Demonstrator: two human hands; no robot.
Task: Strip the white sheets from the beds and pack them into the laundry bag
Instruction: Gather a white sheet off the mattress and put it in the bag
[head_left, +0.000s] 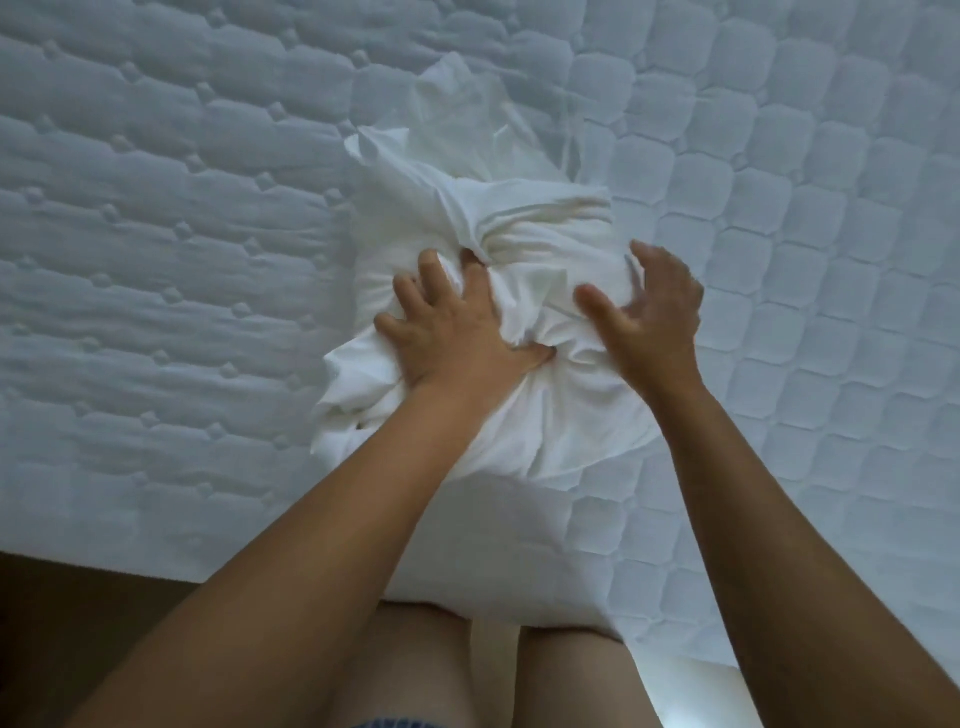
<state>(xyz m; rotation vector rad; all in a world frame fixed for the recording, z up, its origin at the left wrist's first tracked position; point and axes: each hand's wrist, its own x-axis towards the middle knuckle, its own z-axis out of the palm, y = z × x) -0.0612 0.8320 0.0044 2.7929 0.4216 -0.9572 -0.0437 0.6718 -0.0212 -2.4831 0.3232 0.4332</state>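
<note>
Fingers (410, 293) of left hand (447, 338) spread, pressing into one bunched white sheet (545, 244); right hand (649, 317) splayed, loosely curved, touching its right side. Two hands, one sheet, near the edge of one bare quilted mattress (156, 260). Brown floor (62, 613) below.

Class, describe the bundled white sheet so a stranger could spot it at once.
Find the bare quilted mattress filling the view. Near its front edge, beneath the left hand and right hand, sits the sheet bundle. It alone is smooth, crumpled cloth, not stitched padding.
</note>
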